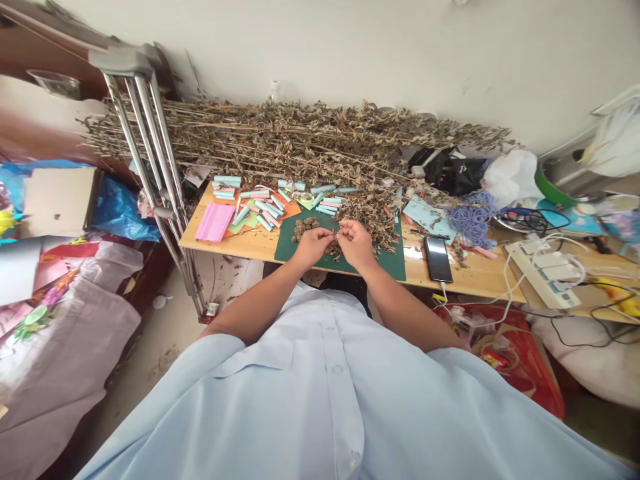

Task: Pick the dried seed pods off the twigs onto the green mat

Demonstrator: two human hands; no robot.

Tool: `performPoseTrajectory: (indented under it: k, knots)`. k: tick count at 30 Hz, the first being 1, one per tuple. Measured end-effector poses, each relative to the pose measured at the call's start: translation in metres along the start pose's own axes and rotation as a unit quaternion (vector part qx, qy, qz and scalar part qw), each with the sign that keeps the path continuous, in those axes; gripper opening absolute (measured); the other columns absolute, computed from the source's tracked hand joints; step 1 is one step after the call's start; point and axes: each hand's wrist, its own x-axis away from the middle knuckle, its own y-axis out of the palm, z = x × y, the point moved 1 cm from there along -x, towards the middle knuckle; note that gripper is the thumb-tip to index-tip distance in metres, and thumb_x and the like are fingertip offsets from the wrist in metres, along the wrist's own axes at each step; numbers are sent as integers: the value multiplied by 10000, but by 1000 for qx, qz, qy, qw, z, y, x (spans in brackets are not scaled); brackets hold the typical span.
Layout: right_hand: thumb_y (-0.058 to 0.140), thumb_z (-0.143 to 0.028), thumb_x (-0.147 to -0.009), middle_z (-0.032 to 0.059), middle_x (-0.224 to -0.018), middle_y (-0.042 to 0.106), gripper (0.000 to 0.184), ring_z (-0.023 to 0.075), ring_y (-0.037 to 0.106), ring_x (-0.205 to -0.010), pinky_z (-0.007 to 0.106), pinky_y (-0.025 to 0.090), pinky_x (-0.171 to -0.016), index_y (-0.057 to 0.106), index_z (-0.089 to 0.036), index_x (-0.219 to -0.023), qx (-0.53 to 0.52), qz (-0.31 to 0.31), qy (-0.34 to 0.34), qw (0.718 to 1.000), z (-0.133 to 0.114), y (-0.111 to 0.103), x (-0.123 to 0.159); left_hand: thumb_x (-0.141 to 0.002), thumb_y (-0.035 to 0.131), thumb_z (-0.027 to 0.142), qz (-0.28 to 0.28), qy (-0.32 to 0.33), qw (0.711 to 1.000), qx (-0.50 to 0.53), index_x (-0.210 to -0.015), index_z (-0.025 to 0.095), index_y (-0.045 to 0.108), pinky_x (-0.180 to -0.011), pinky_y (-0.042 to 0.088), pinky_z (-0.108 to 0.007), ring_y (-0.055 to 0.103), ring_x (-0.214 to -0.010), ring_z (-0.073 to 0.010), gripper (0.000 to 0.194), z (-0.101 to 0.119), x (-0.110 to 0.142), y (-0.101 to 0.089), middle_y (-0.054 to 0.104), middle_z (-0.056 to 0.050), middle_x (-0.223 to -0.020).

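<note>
In the head view, the left hand (313,247) and the right hand (356,243) meet low over a green cutting mat (387,263). Their fingertips (330,233) pinch shut, but what they hold is too small to tell. A pile of dry leaf bits (305,229) lies on the mat, just beside the left hand. Small, slow pinches low over the mat seem best, so bits do not fly off. I count two hands, one mat, one phone (438,259), one crutch (145,133) and one stack of pink paper (215,222). Paper rolls (265,207) on the wooden table (480,280) are too many to count.
</note>
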Motion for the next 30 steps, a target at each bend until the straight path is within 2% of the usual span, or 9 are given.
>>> performPoseTrajectory:
  k: [5, 9, 14, 19, 22, 26, 30]
  knots:
    - [621, -298, -746, 3, -840, 660, 405, 139, 564, -621, 290, 468, -600, 580, -213, -1140, -4, 6, 12, 1000, 4, -2, -2, -784, 662, 260, -7, -26, 999, 42, -829, 130, 662, -435, 322, -198, 466, -478, -66, 138, 1, -2, -2, 652, -24, -699]
    - [637, -314, -746, 12, -843, 671, 383, 155, 589, -668, 313, 496, -671, 594, -212, -1113, 5, 20, 16, 1000, 6, -6, -6, -775, 678, 279, 6, -29, 999, 41, -834, 140, 672, -435, 314, -203, 456, -469, -69, 152, -3, -6, -7, 634, -14, -675]
    - [652, -310, -736, 11, -820, 681, 373, 163, 603, -675, 335, 508, -706, 611, -203, -1091, 17, 32, 29, 999, 11, -13, -13, -746, 694, 266, 48, -13, 998, -47, -809, 144, 701, -458, 304, -207, 441, -470, -74, 138, -14, -18, -17, 605, 10, -609]
    - [677, -303, -720, -4, -795, 681, 389, 163, 602, -668, 343, 504, -719, 616, -200, -1089, 43, -6, 32, 999, 19, -10, -17, -728, 718, 245, 36, -22, 994, -99, -836, 144, 723, -489, 320, -219, 449, -493, -86, 148, -15, -24, -17, 606, 10, -598]
    - [681, -292, -714, 6, -821, 695, 397, 163, 607, -676, 340, 507, -713, 623, -194, -1094, 47, -11, 29, 998, 23, -7, -18, -760, 711, 256, 25, -36, 997, -61, -844, 144, 700, -478, 314, -226, 446, -476, -84, 141, -12, -24, -15, 625, -4, -638]
    - [654, -286, -755, 33, -891, 731, 364, 168, 627, -700, 345, 518, -727, 638, -198, -1107, 49, -17, 22, 998, 24, -9, -17, -839, 663, 317, 7, -68, 997, 42, -856, 151, 650, -449, 294, -221, 469, -461, -89, 168, -7, -20, -12, 632, -24, -677]
    - [667, -320, -779, 35, -908, 729, 317, 160, 594, -653, 347, 519, -712, 674, -210, -1076, 72, 11, 9, 997, 14, -12, -12, -818, 679, 289, -8, -86, 989, 124, -903, 145, 636, -447, 302, -214, 509, -476, -96, 173, -1, -16, -10, 639, -29, -696]
